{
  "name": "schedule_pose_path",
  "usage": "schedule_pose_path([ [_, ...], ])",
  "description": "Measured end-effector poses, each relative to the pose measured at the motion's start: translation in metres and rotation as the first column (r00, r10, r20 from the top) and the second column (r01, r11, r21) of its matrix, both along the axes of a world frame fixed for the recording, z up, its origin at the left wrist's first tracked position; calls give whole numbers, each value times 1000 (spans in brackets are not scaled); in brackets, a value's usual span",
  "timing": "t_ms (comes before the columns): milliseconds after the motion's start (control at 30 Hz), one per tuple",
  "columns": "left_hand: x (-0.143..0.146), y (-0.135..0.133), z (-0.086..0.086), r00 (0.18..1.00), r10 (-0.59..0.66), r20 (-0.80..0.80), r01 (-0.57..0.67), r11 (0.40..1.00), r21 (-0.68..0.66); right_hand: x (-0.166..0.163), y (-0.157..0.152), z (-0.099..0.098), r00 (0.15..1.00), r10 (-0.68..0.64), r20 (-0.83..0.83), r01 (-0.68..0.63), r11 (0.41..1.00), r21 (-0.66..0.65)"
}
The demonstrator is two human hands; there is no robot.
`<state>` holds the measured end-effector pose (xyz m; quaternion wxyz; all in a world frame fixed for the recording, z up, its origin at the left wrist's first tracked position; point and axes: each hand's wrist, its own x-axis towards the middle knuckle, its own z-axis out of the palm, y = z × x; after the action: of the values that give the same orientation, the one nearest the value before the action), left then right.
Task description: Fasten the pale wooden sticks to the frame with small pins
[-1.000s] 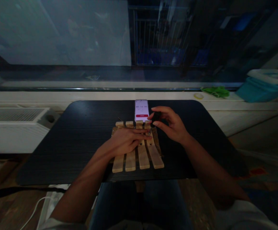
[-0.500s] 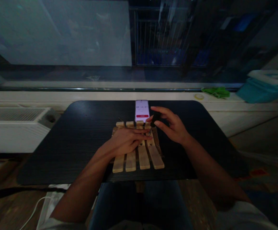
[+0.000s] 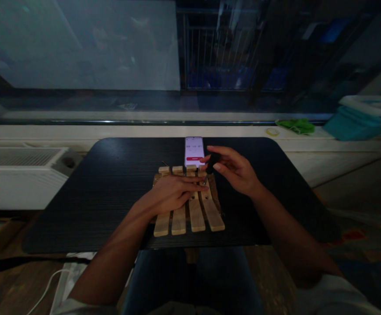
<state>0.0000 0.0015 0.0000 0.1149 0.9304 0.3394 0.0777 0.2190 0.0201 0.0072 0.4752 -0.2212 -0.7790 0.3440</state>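
Several pale wooden slats (image 3: 197, 217) lie side by side across a brown base (image 3: 215, 192) on the dark table. My left hand (image 3: 172, 192) rests flat over the slats, its fingers stretched to the right towards the rightmost one. In my right hand (image 3: 234, 169) is a black-handled screwdriver (image 3: 212, 162), gripped between thumb and fingers. Its metal shaft slants down to the upper part of the rightmost slat, close to my left fingertips. A dark hole shows in each of the two right slats. My left hand covers the middle of the other slats.
Behind the slats a lit phone (image 3: 194, 151) lies on the black table (image 3: 118, 175). The windowsill holds a roll of tape (image 3: 272, 131), a green cloth (image 3: 297, 126) and a teal bin (image 3: 357, 120). To the left is a white radiator (image 3: 22, 175).
The screwdriver's handle has shifted slightly in my right fingers, and its shaft shows more clearly. My left hand and the slats stay in place.
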Motion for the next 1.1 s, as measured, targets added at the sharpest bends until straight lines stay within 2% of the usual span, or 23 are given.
schedule_pose_path([
  [200,0,-1,-1,1000,13,-8,-13,1000,2,-3,-1,-1,991,-125,-42,126,992,20],
  [467,0,0,-1,999,-9,35,9,1000,-5,-4,1,-3,985,-171,0,171,984,48],
  [667,0,0,0,1000,-4,11,4,1000,-13,1,0,-5,993,-88,74,85,995,43],
  [933,0,0,-1,1000,-6,18,6,1000,-7,-2,-2,0,1000,-8,11,8,1000,-28],
  [1100,0,0,0,1000,-4,13,4,1000,-11,-2,0,-1,996,-82,47,80,996,45],
])
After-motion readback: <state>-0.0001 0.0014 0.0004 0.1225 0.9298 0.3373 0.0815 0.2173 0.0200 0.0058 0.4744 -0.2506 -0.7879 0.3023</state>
